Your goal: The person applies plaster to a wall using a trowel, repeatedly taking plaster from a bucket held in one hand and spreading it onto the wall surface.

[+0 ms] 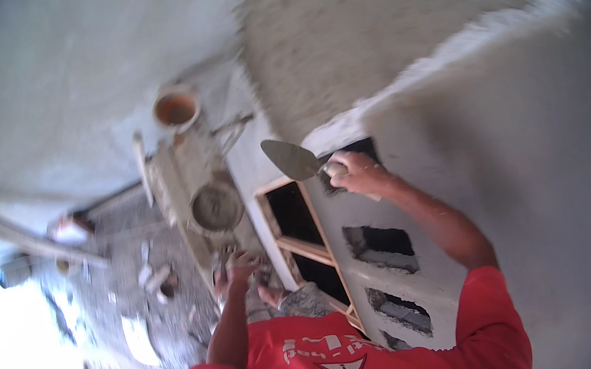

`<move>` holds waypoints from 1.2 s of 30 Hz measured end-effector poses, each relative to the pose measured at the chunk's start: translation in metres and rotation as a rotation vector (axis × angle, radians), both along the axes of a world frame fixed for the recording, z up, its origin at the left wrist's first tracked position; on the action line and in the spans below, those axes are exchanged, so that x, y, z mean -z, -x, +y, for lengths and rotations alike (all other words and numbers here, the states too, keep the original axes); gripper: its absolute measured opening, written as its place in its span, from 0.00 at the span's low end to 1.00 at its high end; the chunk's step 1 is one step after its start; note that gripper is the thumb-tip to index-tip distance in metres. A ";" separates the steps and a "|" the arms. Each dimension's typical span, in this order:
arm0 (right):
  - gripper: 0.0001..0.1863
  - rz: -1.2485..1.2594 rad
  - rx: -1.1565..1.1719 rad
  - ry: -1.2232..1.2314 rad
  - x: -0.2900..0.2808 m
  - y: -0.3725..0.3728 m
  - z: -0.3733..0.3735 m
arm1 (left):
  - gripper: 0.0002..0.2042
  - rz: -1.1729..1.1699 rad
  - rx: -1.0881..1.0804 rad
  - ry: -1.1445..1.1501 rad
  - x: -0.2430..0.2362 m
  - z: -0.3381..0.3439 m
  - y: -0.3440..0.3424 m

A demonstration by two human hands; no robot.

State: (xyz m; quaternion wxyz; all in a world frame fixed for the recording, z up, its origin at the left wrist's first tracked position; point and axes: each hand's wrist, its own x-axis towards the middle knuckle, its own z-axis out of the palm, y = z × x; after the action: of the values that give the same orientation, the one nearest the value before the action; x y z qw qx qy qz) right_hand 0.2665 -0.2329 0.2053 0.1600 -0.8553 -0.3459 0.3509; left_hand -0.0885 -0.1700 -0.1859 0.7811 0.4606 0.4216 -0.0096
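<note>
My right hand [353, 172] is closed around the handle of a pointing trowel [290, 159]. Its leaf-shaped blade points up and left, in front of the wall, close to the lower edge of a rough grey-brown mortar patch [378, 22]. Lower and to the left, my left hand [240, 267] hangs over the plank with its fingers loosely apart, and I see nothing held in it. Just beyond that hand, a round pan of grey mortar [216, 207] rests on a mortar-smeared plank [176, 193].
An orange-brown bucket [176, 109] stands at the plank's far end. Beside the plank is a wooden frame [303, 247] with dark openings. Recessed vent openings [383, 248] line the wall to its right. Debris litters the ground [117, 265] at left, below long poles [14, 231].
</note>
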 end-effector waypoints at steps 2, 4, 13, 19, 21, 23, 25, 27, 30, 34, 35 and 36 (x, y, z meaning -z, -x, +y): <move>0.17 -0.018 -0.076 0.042 0.115 0.030 0.002 | 0.16 -0.173 -0.062 0.138 0.021 -0.040 0.005; 0.14 -0.122 -0.164 0.046 0.212 0.058 -0.006 | 0.17 -0.257 -0.165 0.285 0.054 -0.083 0.017; 0.14 -0.148 -0.258 0.391 0.535 0.080 0.035 | 0.23 0.067 -0.136 0.459 0.061 -0.077 0.045; 0.12 -0.184 -0.397 0.392 0.651 0.089 0.094 | 0.21 -0.086 -0.111 0.259 0.089 -0.069 0.050; 0.12 -0.162 -0.459 0.383 0.667 0.104 0.113 | 0.21 -0.011 -0.115 0.284 0.090 -0.070 0.051; 0.13 -0.197 -0.540 0.321 0.727 0.084 0.072 | 0.22 0.006 -0.099 0.294 0.077 -0.058 0.034; 0.15 -0.101 -0.468 0.275 0.742 0.110 0.089 | 0.22 0.021 -0.086 0.354 0.083 -0.059 0.040; 0.21 0.080 -0.198 0.315 0.724 0.140 0.110 | 0.22 0.010 -0.086 0.375 0.088 -0.061 0.045; 0.24 0.127 -0.133 0.361 0.716 0.154 0.134 | 0.21 0.057 -0.064 0.366 0.083 -0.058 0.041; 0.25 0.206 0.109 0.215 0.729 0.172 0.121 | 0.23 0.003 -0.118 0.352 0.083 -0.058 0.042; 0.25 0.154 0.090 0.148 0.732 0.176 0.106 | 0.23 -0.008 -0.139 0.365 0.086 -0.063 0.044; 0.25 0.103 0.065 0.077 0.733 0.180 0.090 | 0.23 -0.019 -0.167 0.374 0.091 -0.066 0.048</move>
State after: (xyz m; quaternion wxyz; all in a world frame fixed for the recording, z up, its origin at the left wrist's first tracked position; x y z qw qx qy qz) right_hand 0.0863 -0.1433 -0.5276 0.1558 -0.8524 -0.2956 0.4022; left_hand -0.1367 -0.2359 -0.2768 0.8549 0.2712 0.4419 -0.0185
